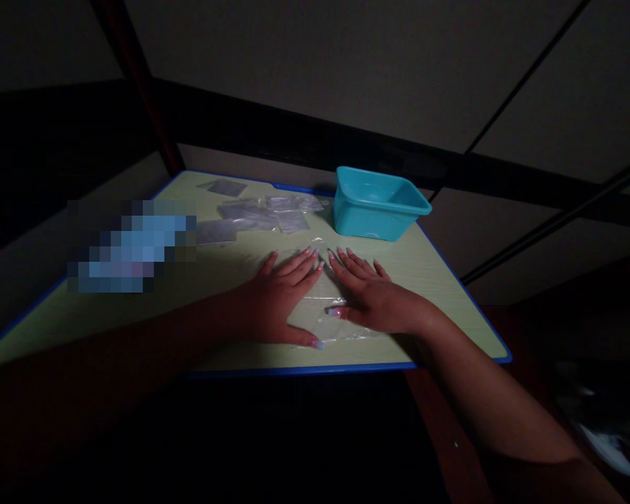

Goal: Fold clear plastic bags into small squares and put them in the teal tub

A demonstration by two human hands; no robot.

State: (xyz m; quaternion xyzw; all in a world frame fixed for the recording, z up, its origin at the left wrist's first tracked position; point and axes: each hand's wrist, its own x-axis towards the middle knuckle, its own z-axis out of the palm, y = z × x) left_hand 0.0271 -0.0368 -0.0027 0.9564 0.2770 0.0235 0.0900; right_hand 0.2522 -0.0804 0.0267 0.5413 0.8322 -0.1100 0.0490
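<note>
A clear plastic bag (320, 308) lies on the table, its shiny edges showing between and below my hands. My left hand (283, 297) rests on its left part with the fingers spread and the palm down. On its right part my right hand (370, 294) lies flat, fingers stretched forward and thumb out to the left. Whether the bag has anything in it, I cannot tell. Behind my hands lie several flat clear packets (257, 215) with greyish contents, partly overlapping.
A turquoise plastic basin (372, 220) stands at the back right of the pale, blue-edged table (451, 318). Another greyish packet (227, 187) lies at the back left. A blurred-out blue patch (136, 245) covers something on the left. A wall rises behind the table.
</note>
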